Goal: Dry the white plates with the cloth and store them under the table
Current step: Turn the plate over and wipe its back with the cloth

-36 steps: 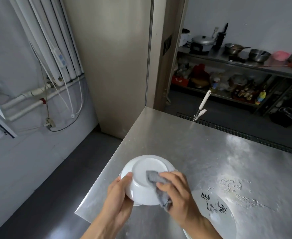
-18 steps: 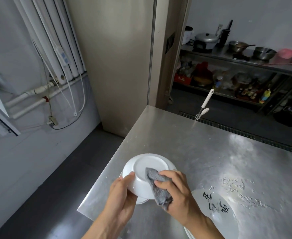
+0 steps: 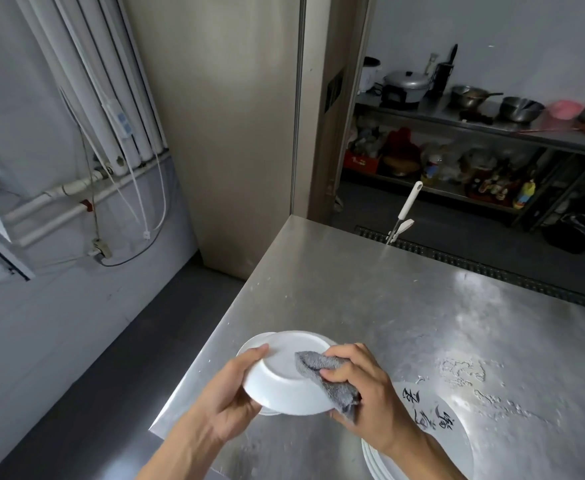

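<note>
A white deep plate (image 3: 277, 375) is held upside down over the near left corner of the steel table (image 3: 370, 292). My left hand (image 3: 228, 400) grips its left rim, thumb on the underside. In my right hand (image 3: 360, 386) a grey cloth (image 3: 325, 379) is pressed against the plate's underside and right edge. Another white plate (image 3: 254, 342) peeks out beneath the held one, lying on the table. A stack of white plates (image 3: 457, 441) with black lettering lies at the near right, partly hidden by my right forearm.
Water drops (image 3: 464, 372) lie on the table right of my hands. A white-handled tool (image 3: 403, 213) stands at the table's far edge. Beyond it are a floor drain grate and shelves with pots. Left of the table is dark floor and a wall with pipes.
The plate has tilted so that its underside faces me more. My right hand has slid the cloth across the base toward the right rim. Both hands stay on the plate.
</note>
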